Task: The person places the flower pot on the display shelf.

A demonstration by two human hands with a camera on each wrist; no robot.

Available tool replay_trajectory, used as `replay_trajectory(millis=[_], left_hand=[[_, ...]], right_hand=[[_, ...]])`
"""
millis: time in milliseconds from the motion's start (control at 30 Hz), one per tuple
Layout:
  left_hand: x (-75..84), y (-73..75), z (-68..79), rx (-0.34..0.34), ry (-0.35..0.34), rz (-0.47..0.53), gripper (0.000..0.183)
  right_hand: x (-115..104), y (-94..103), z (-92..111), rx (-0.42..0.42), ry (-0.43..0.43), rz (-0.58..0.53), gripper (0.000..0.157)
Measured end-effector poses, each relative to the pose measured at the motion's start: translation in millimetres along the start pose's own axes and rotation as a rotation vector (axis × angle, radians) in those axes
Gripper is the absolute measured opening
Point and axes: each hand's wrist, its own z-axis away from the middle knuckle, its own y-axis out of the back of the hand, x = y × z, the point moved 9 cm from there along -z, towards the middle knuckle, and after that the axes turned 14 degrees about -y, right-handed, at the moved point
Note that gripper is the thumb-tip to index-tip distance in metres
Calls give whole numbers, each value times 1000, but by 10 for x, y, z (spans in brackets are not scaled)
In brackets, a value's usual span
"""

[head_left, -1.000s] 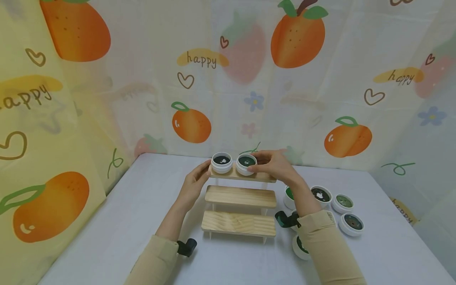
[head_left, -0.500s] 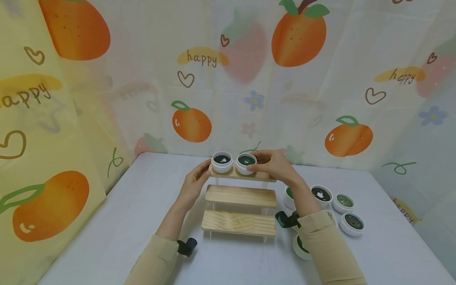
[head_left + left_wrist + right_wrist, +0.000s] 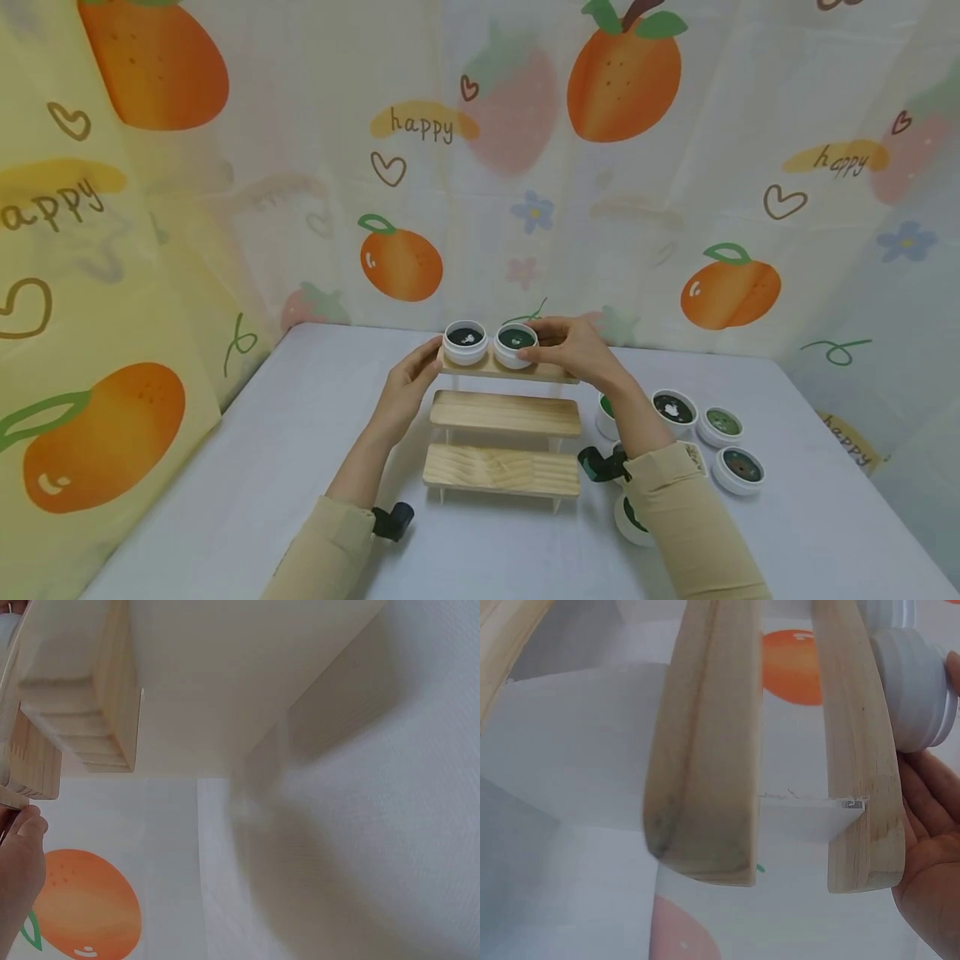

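A stepped wooden display stand (image 3: 504,414) with three board tiers stands mid-table. On its top tier sit two small white round jars: the left jar (image 3: 464,343) shows a dark top with a white mark, and the right jar (image 3: 514,346) a dark green one. My right hand (image 3: 579,350) pinches the green-topped jar from its right side, thumb in front. In the right wrist view that hand (image 3: 934,847) is beside the top board, below a white jar (image 3: 911,690). With its fingertips, my left hand (image 3: 402,387) holds the top board's left end; the left wrist view shows only part of this hand (image 3: 21,859).
Right of the stand are more white jars, among them a black-topped one (image 3: 673,410), a green-topped one (image 3: 721,426) and a brownish one (image 3: 739,469). My right forearm partly hides several others, such as a front jar (image 3: 632,518). A fruit-print cloth (image 3: 480,208) hangs behind the table.
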Motion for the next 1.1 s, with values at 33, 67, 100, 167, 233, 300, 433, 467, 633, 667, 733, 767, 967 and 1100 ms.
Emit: replay_trajectory(millis=[33, 67, 100, 167, 233, 300, 433, 467, 633, 667, 733, 767, 967, 1100], left_hand=[[2, -1, 0, 1, 1, 1, 48], [0, -2, 0, 2, 4, 3, 48], [0, -3, -1, 1, 4, 2, 48], [-10, -2, 3, 3, 10, 4, 48], [-20, 1, 6, 3, 12, 3, 49], [-20, 3, 7, 1, 8, 2, 49], [-11, 5, 4, 2, -4, 3, 49], [-11, 4, 3, 2, -4, 4, 49], [-8, -3, -2, -5, -7, 3, 49], [-7, -3, -2, -4, -5, 2, 49], [-5, -3, -2, -3, -3, 1, 49], [-3, -5, -3, -3, -2, 2, 49], [-1, -9, -5, -3, -4, 7, 49], [1, -11, -3, 1, -2, 13, 50]], right_hand=[[1, 2, 4, 0, 0, 0, 59], [2, 6, 9, 0, 1, -2, 60], [3, 13, 16, 0, 3, -2, 61], [18, 33, 28, 6, 0, -2, 62], [28, 65, 41, 18, 9, -8, 61], [27, 112, 60, 34, 36, -11, 58], [33, 207, 107, 52, 82, -24, 54], [43, 231, 122, 54, 82, -28, 53], [136, 333, 204, 82, 45, -27, 50], [150, 348, 221, 87, 41, -28, 49], [167, 371, 256, 90, 40, -28, 47], [174, 378, 275, 85, 41, -31, 47], [264, 455, 396, 93, 20, -25, 48], [371, 510, 479, 108, -4, -2, 49]])
